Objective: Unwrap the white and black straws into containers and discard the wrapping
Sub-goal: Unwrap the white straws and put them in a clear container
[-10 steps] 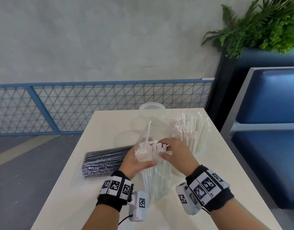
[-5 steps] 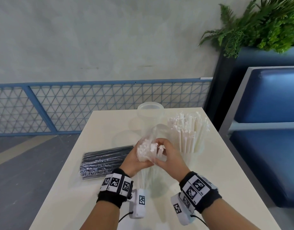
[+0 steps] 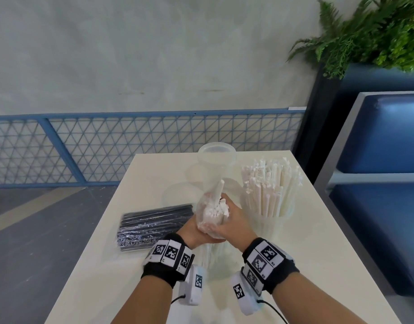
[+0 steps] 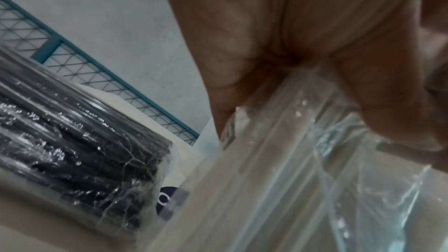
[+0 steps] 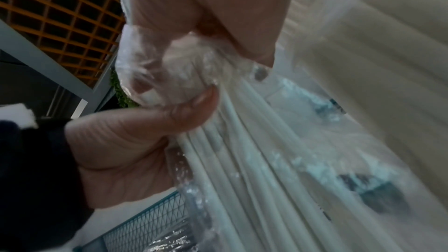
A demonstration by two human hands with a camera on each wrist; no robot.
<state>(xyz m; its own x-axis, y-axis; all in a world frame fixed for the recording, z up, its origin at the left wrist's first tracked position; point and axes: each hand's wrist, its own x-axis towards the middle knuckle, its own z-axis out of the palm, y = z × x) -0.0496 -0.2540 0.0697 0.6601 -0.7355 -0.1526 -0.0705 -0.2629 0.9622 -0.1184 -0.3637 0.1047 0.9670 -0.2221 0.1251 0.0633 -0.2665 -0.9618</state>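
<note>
A bundle of white straws (image 3: 213,212) stands upright in its clear plastic wrapping (image 3: 202,208) at the table's middle. My left hand (image 3: 196,231) grips the bundle from the left, over the plastic. My right hand (image 3: 229,220) grips the straw tops from the right; one straw (image 3: 217,190) sticks up higher than the others. The right wrist view shows white straws (image 5: 242,150) fanning down below the gripped clear wrapping (image 5: 167,64). A wrapped pack of black straws (image 3: 154,224) lies flat on the left. A clear container (image 3: 270,220) full of white straws stands on the right.
An empty clear container (image 3: 217,154) stands at the far edge of the cream table (image 3: 318,253). A blue mesh fence (image 3: 108,148) runs behind. A blue bench (image 3: 386,183) and a green plant (image 3: 369,31) are on the right.
Both hands shifted their grip around the tops of the bundle, and one straw now stands up above the rest. The camera view moved slightly.
</note>
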